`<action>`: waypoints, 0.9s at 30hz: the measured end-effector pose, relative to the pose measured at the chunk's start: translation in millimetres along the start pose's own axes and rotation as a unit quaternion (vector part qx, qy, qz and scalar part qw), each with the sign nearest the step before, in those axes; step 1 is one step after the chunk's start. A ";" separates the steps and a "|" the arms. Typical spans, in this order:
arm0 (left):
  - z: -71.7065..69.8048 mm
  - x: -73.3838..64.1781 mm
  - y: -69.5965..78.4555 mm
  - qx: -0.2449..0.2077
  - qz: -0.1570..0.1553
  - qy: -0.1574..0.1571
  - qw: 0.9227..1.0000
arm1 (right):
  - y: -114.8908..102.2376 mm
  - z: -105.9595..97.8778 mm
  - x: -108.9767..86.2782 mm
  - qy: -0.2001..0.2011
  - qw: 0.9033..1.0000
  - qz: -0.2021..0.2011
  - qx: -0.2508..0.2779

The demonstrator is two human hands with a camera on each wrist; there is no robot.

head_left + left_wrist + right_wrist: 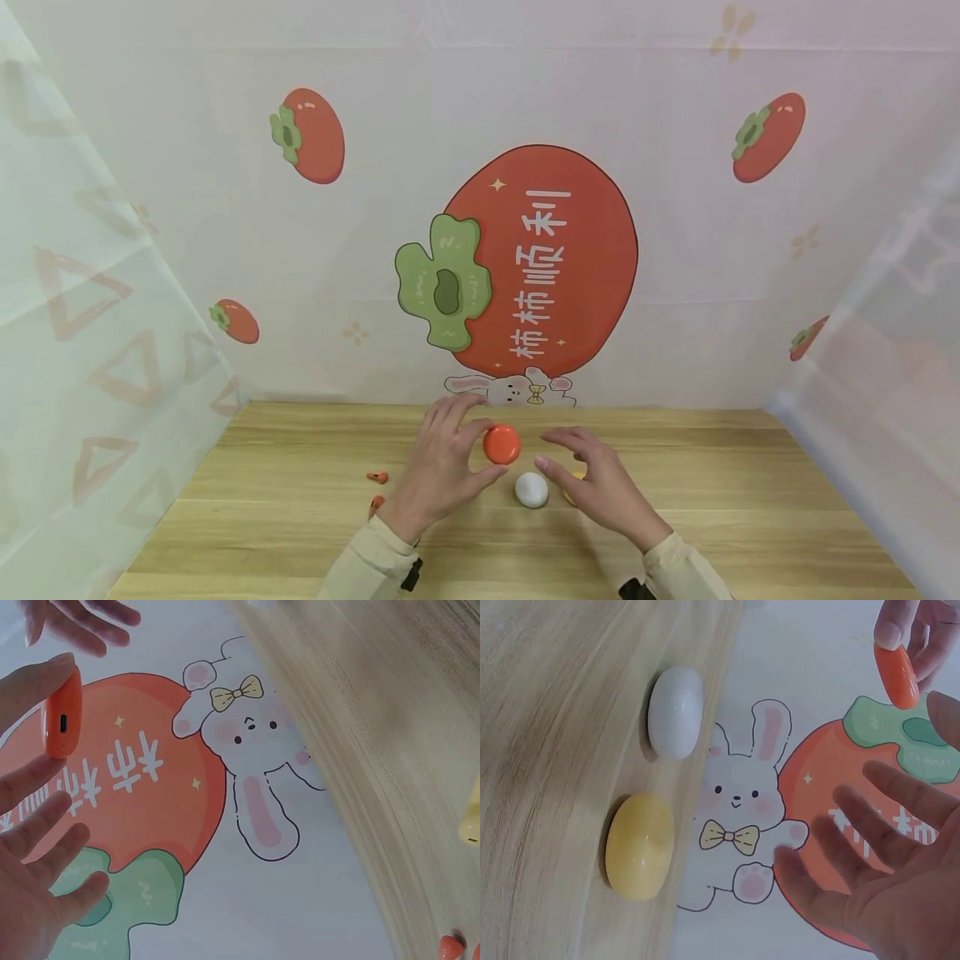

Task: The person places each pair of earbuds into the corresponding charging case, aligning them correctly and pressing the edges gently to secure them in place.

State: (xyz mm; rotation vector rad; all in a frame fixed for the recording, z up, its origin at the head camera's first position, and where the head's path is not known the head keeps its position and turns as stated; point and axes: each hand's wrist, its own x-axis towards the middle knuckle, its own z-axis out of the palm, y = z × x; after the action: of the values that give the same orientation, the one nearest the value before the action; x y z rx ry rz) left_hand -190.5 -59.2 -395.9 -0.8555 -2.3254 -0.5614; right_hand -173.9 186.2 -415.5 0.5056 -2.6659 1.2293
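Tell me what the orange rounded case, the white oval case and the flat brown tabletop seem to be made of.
Orange rounded case: probably hard plastic, glossy; bright highlights show.
White oval case: likely plastic too, by its smooth, shiny shell.
Flat brown tabletop: wood or printed laminate; streaky grain shows, but which is unclear.

Head view: bright, diffuse light from above; soft, faint shadows on counter (pixel 300 467). Left side panel (pixel 60 400) pale, print washed out. Small glint on orange case (pixel 502 444). Both wrist views duller, cooler; counter's far edge bows in the left one. Right wrist view: mild sheen on white case (pixel 676 712) and yellow case (pixel 640 847), soft shadows on their near sides; right hand's fingers (pixel 802 881) slightly blurred.
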 end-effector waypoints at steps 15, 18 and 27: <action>8.1 3.3 7.5 0.002 0.046 0.029 0.999 | -2.9 1.3 4.8 0.000 0.999 0.006 0.052; 9.1 3.1 8.7 -0.006 0.049 0.035 0.998 | -4.5 1.9 5.2 -0.007 0.998 0.008 0.066; 11.8 5.5 11.1 -0.002 0.063 0.045 0.997 | -6.9 2.3 6.5 -0.030 0.994 0.009 0.109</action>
State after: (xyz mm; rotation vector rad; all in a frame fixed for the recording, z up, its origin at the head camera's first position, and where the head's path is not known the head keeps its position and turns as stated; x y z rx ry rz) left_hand -190.8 -42.3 -399.0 -0.9521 -2.1723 -0.5397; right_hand -177.4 178.7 -410.3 0.5589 -2.6035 1.5433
